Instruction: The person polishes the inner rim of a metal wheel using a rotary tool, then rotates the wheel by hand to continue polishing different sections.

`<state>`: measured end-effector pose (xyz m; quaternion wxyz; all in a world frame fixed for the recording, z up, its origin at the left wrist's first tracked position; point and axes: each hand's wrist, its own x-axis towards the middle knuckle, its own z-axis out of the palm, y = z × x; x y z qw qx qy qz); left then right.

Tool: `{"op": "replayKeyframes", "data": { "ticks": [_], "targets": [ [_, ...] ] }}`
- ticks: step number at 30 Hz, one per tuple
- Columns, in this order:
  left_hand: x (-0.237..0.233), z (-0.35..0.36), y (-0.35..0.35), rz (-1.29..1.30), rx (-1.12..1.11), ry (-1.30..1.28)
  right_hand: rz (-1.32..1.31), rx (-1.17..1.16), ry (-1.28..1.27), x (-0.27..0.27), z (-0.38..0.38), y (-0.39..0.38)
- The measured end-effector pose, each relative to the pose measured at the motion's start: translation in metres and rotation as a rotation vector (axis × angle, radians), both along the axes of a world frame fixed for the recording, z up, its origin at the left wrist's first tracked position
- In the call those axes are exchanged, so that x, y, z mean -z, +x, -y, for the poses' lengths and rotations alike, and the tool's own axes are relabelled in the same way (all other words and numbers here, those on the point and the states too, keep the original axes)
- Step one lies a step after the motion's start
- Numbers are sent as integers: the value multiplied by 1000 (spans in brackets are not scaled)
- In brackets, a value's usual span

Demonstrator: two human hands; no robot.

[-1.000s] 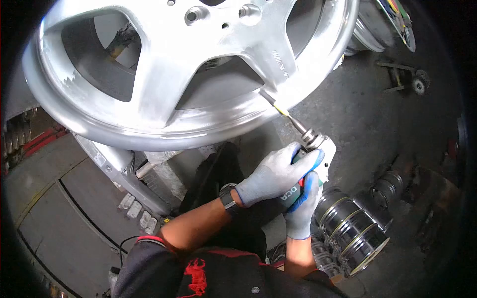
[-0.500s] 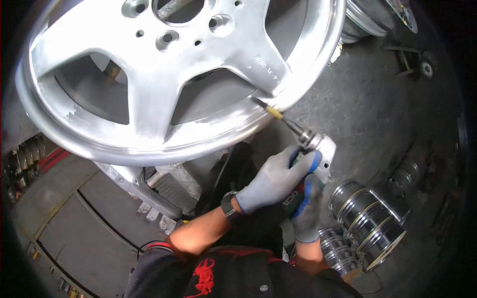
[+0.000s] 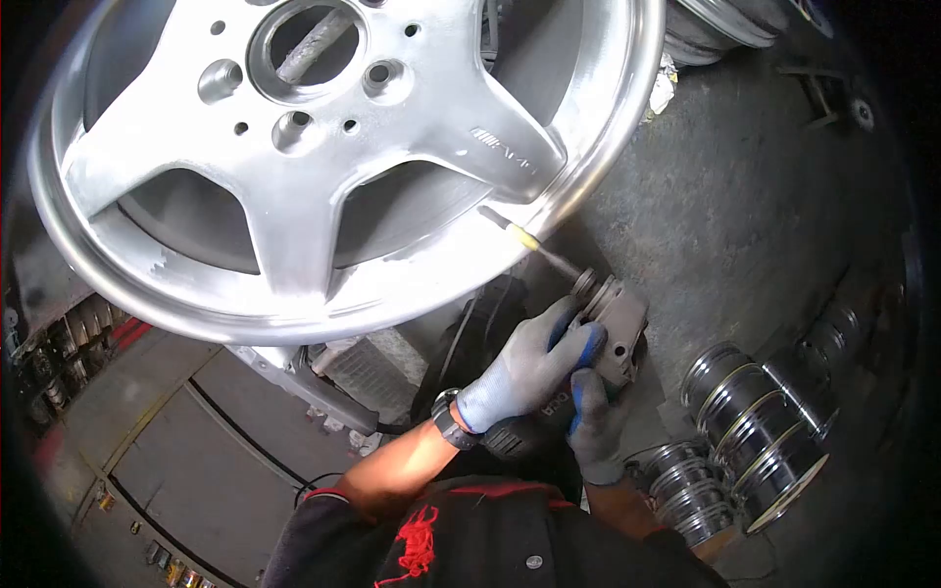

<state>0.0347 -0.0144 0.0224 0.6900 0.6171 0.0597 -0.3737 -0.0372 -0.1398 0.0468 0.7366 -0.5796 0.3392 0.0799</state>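
Note:
A large silver five-spoke alloy wheel (image 3: 304, 216) fills the upper left, with lettering on its right spoke. My left hand (image 3: 529, 367), in a grey and blue glove with a watch at the wrist, is closed over the top of an angle grinder (image 3: 619, 328). Lower and to the right, my right hand (image 3: 600, 431), gloved alike, is closed around the grinder's dark body. From the metal head a long thin spindle (image 3: 559, 260) with a yellow band reaches up left. Its dark tip overlaps the wheel's inner rim, beside the lettered spoke.
Shiny rims (image 3: 755, 421) are stacked on the floor at right, with smaller rings (image 3: 686, 490) beside them. More wheels (image 3: 725, 29) lie at the top right. A finned metal part (image 3: 377, 372) sits under the wheel. A rack (image 3: 64, 353) of small items lines the left.
The wheel appears lower and slightly left in view, as the camera has shifted. Both hands and the grinder appear further left and lower, with the spindle tip still over the rim.

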Motion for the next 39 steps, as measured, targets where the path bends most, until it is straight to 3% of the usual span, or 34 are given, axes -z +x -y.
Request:
{"op": "replayKeyframes", "data": {
  "ticks": [2, 5, 9, 11, 13, 21, 24, 25, 27, 31, 33, 37, 39],
  "targets": [
    [2, -5, -6, -6, -30, -6, 45, 26, -36, -1, -3, 2],
    [-5, -12, -25, 15, -112, 29, 65, -127, -29, 6, -3, -7],
    [5, 1, -36, -10, -247, 0, 36, -161, 93, 8, 11, -6],
    [-5, 8, -8, -16, -158, 110, -1, -152, 79, 8, 13, 2],
    [-4, 13, 4, -16, -24, 132, -31, 87, 92, 9, 13, 8],
    [3, 14, -33, 39, -311, 123, 79, -211, 75, 16, 22, -7],
    [6, 24, -12, 32, -171, 107, -12, -173, 12, 23, 34, -6],
    [5, 23, -1, 38, -191, 98, 48, -136, -29, 22, 33, -1],
    [4, 22, 10, 6, -1, 2, 105, -122, -76, 21, 32, 2],
    [14, 13, -15, -10, -49, 23, 188, -207, -141, 42, 36, -21],
    [14, 13, -28, 46, -141, 12, 250, -195, 123, 58, 42, -35],
    [13, 20, -20, 20, -138, 6, 33, -52, 364, 53, 49, -35],
    [15, 26, -7, 35, -67, -57, 157, -90, 252, 48, 46, -21]
  ]
}}
